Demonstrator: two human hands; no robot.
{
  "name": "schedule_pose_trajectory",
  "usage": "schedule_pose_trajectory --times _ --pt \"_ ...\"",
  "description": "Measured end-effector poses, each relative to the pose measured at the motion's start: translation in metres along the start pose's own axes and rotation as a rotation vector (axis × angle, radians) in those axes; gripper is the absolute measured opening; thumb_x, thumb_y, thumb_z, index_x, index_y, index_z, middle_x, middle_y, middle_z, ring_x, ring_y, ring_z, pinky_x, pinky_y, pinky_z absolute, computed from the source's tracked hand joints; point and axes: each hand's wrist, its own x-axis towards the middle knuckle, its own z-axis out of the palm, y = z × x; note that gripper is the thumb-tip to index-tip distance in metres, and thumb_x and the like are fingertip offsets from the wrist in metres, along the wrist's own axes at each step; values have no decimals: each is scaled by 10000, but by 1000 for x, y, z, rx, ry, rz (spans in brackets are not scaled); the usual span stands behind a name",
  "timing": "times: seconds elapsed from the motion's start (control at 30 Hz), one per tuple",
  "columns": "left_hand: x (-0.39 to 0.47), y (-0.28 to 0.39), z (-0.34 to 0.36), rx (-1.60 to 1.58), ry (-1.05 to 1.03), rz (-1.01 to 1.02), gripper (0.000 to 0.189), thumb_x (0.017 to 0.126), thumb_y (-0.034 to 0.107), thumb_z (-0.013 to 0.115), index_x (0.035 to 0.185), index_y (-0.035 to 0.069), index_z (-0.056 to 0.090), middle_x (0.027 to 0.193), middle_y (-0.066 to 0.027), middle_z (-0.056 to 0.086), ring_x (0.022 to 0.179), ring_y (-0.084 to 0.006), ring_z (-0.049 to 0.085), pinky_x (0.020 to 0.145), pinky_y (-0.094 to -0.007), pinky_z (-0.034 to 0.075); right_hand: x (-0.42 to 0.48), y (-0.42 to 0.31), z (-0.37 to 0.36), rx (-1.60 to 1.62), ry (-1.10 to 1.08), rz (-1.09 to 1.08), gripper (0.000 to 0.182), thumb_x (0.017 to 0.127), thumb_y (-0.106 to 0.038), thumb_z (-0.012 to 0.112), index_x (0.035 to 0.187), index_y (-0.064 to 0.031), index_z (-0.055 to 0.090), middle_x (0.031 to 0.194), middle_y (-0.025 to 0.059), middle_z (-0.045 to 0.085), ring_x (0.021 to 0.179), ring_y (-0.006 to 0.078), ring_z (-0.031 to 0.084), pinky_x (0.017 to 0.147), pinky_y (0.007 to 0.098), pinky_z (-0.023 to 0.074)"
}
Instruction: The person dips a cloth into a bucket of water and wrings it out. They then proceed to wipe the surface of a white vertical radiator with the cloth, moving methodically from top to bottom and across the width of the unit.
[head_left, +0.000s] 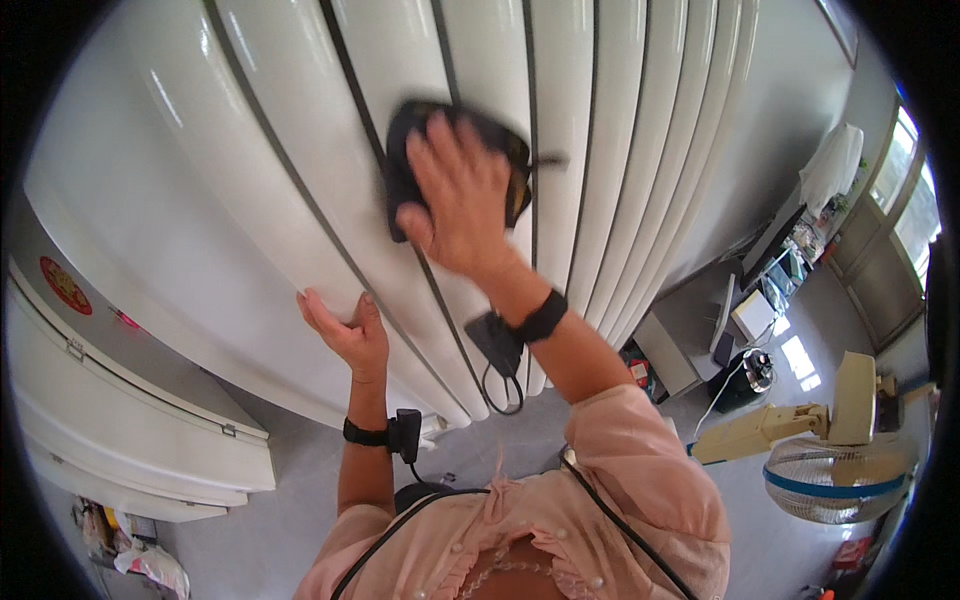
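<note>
My right hand (461, 195) lies flat with its fingers spread on a dark cloth (405, 150), pressing it against the glossy white vertical columns of a radiator (487, 45). Both hand and cloth are somewhat blurred. A short dark strip sticks out at the cloth's right side. Lower and to the left, my left hand (349, 330) touches the edge of a white column with its fingertips, thumb apart from the fingers. Each wrist wears a black strap with a small dark device and a cable.
A floor fan (836, 480) stands at the right, with a desk (679, 337) and a dark container (742, 382) beyond it. White cabinets (150, 405) line the left side. A plastic bag (154, 566) sits at the lower left.
</note>
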Motion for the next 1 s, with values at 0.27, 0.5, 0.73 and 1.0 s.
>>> schedule_pose_trajectory --times 0.27,0.5,0.73,1.0 --pt "4 9 2 -56 -17 -41 639 782 195 585 1259 -33 226 1270 -317 190 1183 -434 231 916 -443 311 -226 -15 19 -59 -452 200 661 645 -273 643 1165 37 378 1203 282 315 1082 448 323 851 531 230" --pt "-1 0 -7 16 -68 48 623 786 191 579 1246 -50 235 1265 -322 199 1173 -430 247 935 -456 265 -24 2 2 -210 -32 92 624 651 -159 528 1229 -2 352 1288 171 333 1127 311 342 811 428 245" --pt "1 1 -4 -60 -30 25 604 785 166 565 1251 -35 237 1254 -325 208 1148 -425 278 913 -448 299 -103 -5 -7 -127 -264 214 576 634 -49 505 1195 20 393 1241 179 400 1051 340 381 890 417 266" --pt "1 -2 -14 -192 -93 -1 512 819 221 490 1222 -38 311 1252 -307 245 1125 -394 321 900 -427 322 -39 -1 7 173 115 66 505 678 50 486 1177 16 421 1197 201 443 1102 370 408 950 413 294"
